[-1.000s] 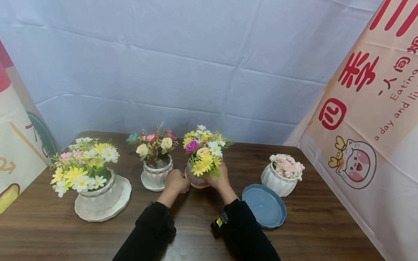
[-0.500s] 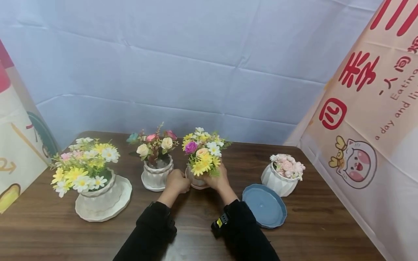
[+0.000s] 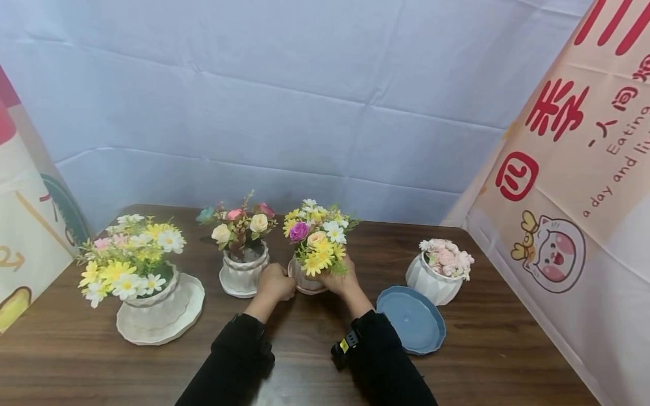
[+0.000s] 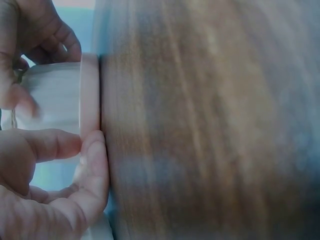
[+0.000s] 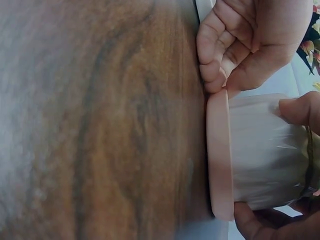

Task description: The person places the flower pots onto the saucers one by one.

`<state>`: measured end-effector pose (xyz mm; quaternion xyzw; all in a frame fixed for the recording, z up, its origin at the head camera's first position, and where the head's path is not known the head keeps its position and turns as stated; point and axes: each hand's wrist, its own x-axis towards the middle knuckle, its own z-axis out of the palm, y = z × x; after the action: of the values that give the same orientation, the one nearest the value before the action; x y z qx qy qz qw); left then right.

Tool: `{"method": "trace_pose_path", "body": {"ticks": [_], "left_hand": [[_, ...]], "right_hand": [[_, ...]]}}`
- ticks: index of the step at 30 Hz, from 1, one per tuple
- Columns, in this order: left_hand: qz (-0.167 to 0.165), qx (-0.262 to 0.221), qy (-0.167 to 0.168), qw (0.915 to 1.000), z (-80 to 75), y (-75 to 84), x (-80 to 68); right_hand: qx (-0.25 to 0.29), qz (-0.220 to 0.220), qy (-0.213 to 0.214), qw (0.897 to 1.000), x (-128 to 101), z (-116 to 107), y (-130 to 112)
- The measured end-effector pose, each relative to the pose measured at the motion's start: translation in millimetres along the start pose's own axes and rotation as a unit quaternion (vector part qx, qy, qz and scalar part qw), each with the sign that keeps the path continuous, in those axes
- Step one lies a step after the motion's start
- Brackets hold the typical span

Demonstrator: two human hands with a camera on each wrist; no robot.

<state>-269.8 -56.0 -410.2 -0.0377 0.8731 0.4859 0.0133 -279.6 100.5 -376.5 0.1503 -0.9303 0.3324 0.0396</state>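
Centrally on the tabletop (image 3: 315, 338), the white flowerpot (image 5: 267, 150) stands in its pink saucer (image 5: 220, 155) between both hands. The left hand (image 3: 274, 283) curls its fingers (image 4: 92, 160) against the saucer's rim; the right hand (image 3: 341, 282) wraps thumb and fingers (image 5: 297, 110) round the pot wall.

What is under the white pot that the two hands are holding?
Under the white pot is a pink saucer, which lies flat on the wooden table. The left hand and right hand grip them. The saucer's inside is covered by the pot.
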Motion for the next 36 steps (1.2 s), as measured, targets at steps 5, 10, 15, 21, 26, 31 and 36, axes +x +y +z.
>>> {"method": "trace_pose_path", "body": {"ticks": [5,10,15,21,26,31,36], "left_hand": [[-0.004,-0.002,-0.003,1.0000,0.7,-0.2,-0.1],[-0.001,0.002,-0.001,1.0000,0.6,0.8,-0.4],[0.000,0.007,0.001,1.0000,-0.2,2.3,-0.7],[0.000,0.009,-0.001,1.0000,-0.3,3.1,-1.5],[-0.007,0.011,-0.005,0.9999,0.2,2.8,-1.5],[-0.005,0.026,-0.007,0.9996,0.8,3.4,-2.2],[0.017,0.061,0.006,0.9980,-0.6,6.3,-5.0]], "right_hand": [[-0.018,0.000,-0.025,1.000,1.6,-1.1,1.4],[-0.021,-0.019,-0.028,0.999,1.7,-2.5,3.9],[-0.010,-0.033,-0.014,0.999,0.2,-3.2,4.7],[-0.014,-0.018,-0.011,1.000,-0.4,-2.5,5.2],[-0.016,-0.023,-0.009,1.000,-0.8,-0.9,5.4],[-0.001,-0.036,-0.004,0.999,-2.1,0.2,6.1],[0.009,-0.056,-0.025,0.998,-2.3,0.2,6.5]]}}
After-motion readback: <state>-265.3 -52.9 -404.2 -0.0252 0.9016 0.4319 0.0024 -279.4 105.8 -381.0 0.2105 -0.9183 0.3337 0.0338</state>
